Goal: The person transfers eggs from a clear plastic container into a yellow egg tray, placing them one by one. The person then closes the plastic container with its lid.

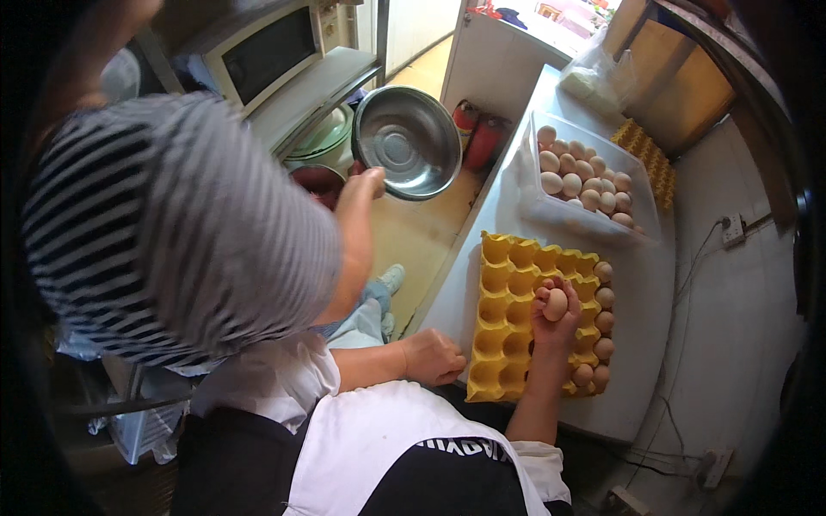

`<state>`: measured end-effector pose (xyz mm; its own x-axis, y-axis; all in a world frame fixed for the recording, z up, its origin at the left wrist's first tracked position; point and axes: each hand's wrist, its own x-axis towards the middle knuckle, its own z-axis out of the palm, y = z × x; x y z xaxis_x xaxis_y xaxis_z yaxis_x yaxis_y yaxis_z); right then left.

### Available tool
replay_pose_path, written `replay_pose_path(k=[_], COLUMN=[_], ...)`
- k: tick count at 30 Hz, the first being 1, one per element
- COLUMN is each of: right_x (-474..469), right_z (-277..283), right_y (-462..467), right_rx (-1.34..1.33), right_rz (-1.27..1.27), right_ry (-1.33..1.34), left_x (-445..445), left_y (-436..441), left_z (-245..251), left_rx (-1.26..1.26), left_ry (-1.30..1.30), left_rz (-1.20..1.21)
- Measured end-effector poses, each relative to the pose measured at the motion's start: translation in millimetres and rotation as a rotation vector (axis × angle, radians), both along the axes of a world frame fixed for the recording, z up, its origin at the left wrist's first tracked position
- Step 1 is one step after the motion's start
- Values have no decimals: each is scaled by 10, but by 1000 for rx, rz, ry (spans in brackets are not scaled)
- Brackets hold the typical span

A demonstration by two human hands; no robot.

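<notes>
A brown egg [555, 305] rests in the fingers of my right hand [554, 326], above the middle of a yellow egg tray [495, 311]. Several eggs fill the tray's right column, and one more egg [583, 375] sits beside that column near the bottom. Most of the tray's other cups hold nothing; my right hand and forearm hide some. My left hand [433, 357] is curled into a fist just left of the tray, and nothing shows in it. Beyond the tray stands a clear plastic bin [530, 193] with many eggs inside.
At my left a person in a striped top [239, 226] holds a steel bowl [408, 142] over the floor. Stacked egg trays [645, 161] and a plastic bag [597, 80] lie farther along the white counter [445, 303]. Fire extinguishers [484, 142] stand on the floor.
</notes>
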<state>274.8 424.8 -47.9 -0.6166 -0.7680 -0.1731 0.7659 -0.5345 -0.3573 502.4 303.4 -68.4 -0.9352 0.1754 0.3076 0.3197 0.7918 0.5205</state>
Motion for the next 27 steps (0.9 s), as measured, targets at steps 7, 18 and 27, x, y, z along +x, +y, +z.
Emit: replay_pose_path(k=[7,18,27], right_x=[57,98,77], right_z=[85,147,144], right_y=[-29,-31,-29], right_rx=[60,80,77], right_rz=[-38,-64,-34], right_ry=[46,43,7], left_x=[-9,-17,-27], left_y=[-9,-40,-72], left_z=[-9,-1,5], left_rx=[37,7,23], left_ry=[13,-18,11], left_rz=[-21,-79,-109])
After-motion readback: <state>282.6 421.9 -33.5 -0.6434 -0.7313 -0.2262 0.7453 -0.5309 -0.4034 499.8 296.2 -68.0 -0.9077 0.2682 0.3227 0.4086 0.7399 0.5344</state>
